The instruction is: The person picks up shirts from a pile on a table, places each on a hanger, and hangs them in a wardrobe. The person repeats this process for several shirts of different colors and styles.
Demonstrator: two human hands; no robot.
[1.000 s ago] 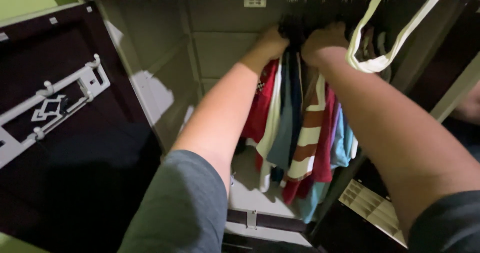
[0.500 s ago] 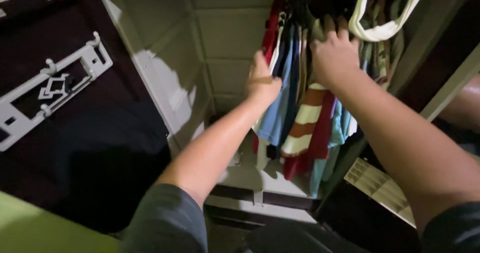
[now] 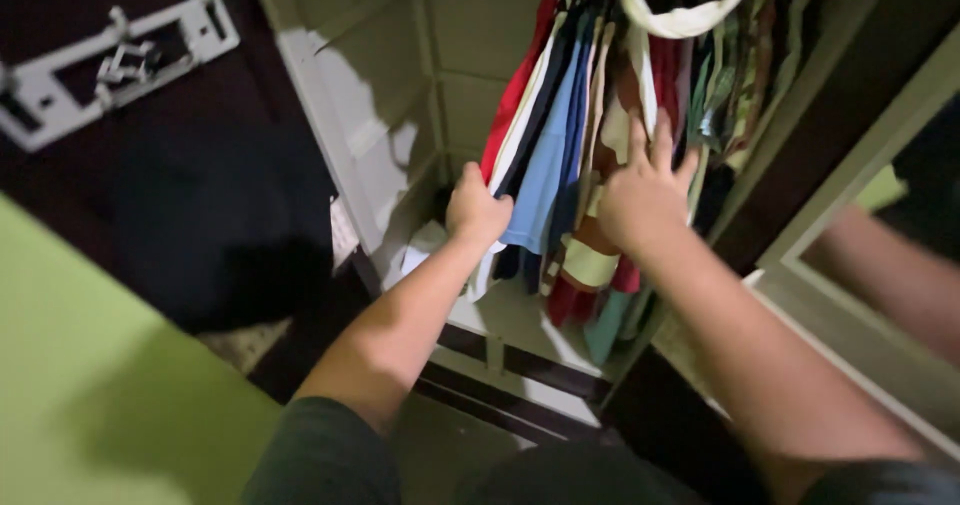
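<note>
Left hand (image 3: 478,208) is curled around the lower edge of the hanging shirts (image 3: 560,135) at the left of the row, fingers closed on the white-and-red cloth — while the right hand (image 3: 640,197) lies flat with fingers spread against the striped shirt (image 3: 590,255) nearer the middle, pressing rather than pinching. The garments hang inside an open grey wardrobe (image 3: 470,55), packed tightly side by side: red, white, dark blue, light blue, then patterned ones further right. They look soft, light and limp; cloth like this would bunch and slide on its neighbours, so a hold up near the shoulders or hanger would likely control one better than the hem. A pale fabric strap (image 3: 690,15) loops down in front of the row above the right hand and could snag. The dark wardrobe door (image 3: 150,165) with its grey rack (image 3: 120,60) stands open at the left — well apart from the hands. Another person's arm (image 3: 890,270) shows at the right edge.
</note>
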